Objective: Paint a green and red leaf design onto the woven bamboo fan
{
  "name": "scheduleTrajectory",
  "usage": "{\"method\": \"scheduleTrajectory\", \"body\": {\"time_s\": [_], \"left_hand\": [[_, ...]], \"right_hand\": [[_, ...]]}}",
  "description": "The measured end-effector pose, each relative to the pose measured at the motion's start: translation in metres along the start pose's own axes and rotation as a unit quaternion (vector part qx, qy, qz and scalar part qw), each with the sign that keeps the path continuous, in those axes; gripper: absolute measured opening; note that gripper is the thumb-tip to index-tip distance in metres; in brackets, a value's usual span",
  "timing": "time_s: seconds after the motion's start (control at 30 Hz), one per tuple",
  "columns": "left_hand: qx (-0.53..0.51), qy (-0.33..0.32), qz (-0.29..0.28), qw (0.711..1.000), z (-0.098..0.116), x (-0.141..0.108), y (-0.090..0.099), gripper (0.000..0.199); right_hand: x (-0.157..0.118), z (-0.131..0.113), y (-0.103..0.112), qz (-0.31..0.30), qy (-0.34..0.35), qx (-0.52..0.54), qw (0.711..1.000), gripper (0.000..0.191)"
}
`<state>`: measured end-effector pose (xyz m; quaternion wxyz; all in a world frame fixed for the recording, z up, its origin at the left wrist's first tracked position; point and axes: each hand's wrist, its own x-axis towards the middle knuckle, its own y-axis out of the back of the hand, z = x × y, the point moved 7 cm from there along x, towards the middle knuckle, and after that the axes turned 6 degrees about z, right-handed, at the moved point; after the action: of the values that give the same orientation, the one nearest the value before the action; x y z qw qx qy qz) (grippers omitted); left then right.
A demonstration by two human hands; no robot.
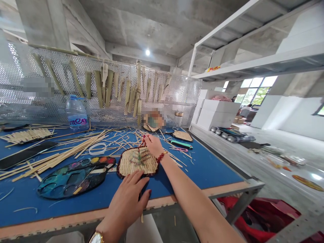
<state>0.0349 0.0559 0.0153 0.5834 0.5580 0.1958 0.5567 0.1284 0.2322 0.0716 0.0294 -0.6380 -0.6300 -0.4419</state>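
A small woven bamboo-strip fan (138,162) with a dark red edging lies near the table's front edge, with faint green and reddish marks across its middle. My left hand (130,195) rests on its near edge, fingers stretched out and thumb apart. Below that hand a thin pale stick (142,218) pokes past the table edge. Over the far edge of the fan, my right hand (153,145) is closed with its fingertips pinched together; whatever is between them is too small to name. Left of the fan sits a paint palette (73,177) with dark, smeared wells.
Loose bamboo strips (63,153) cover the blue table (202,168). Around them are a phone (25,155), a tape roll (97,149), a green-handled cutter (181,144), a plastic bottle (76,113) and a glass jar (177,120). Bamboo pieces hang on the perforated panel (93,114).
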Motion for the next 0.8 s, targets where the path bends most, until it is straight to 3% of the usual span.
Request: {"method": "scheduleTrajectory", "body": {"time_s": [0.27, 0.47, 0.7, 0.8], "left_hand": [[0.001, 0.003, 0.000, 1.000, 0.001, 0.000, 0.000, 0.042], [-0.001, -0.002, 0.006, 1.000, 0.003, 0.000, 0.002, 0.044], [0.005, -0.008, 0.012, 1.000, 0.003, 0.000, 0.002, 0.043], [0.009, -0.011, 0.013, 1.000, 0.003, 0.001, 0.001, 0.043]], "right_hand": [[-0.004, -0.007, -0.021, -0.078, 0.003, 0.034, 0.996, 0.027], [-0.003, -0.006, -0.007, -0.031, 0.009, 0.008, 0.999, 0.031], [-0.005, -0.006, -0.020, -0.074, 0.010, 0.016, 0.997, 0.027], [-0.006, -0.011, -0.017, -0.059, 0.017, 0.024, 0.998, 0.027]]}}
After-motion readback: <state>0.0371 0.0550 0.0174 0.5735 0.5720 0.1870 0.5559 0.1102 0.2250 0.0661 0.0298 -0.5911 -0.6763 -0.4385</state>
